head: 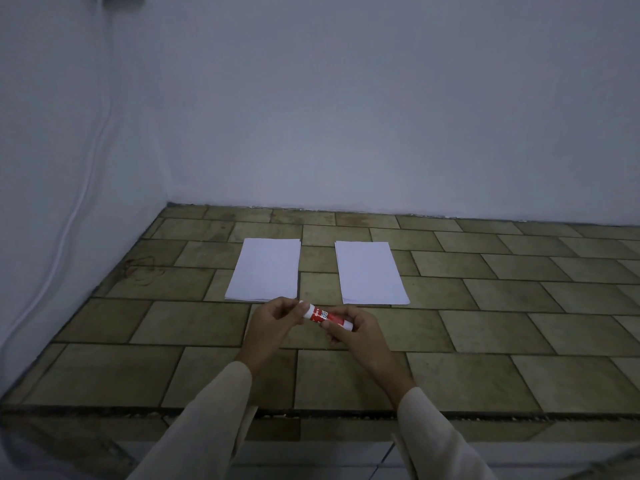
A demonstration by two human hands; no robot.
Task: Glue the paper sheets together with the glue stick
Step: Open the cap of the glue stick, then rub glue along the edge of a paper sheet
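From the head camera, the work surface is a raised ledge of olive-brown rectangular tiles (450, 375) laid in a staggered brick pattern with dark grout lines. Its front edge runs across the lower part of the view, and paler floor tiles (311, 459) show below it. The ledge meets a plain pale wall (346, 116) at the back and a second wall on the left, forming a corner. The light is dim and bluish. One white cable (86, 174) hangs down the left wall from a fitting at the top edge.

Two lots of white paper lie flat side by side, well apart, with bare tile between them: the left paper (265, 270), whose edges show more than one sheet, and the right paper (370, 271).

There is one glue stick (327, 317), red and white, held tilted above the tiles just in front of the papers' near edges, over the gap between them. Two hands hold it, both in cream sleeves (214, 417). The left hand (273, 322) pinches its white upper end between fingertips and thumb. The right hand (353, 329) has its fingers curled round the lower body.
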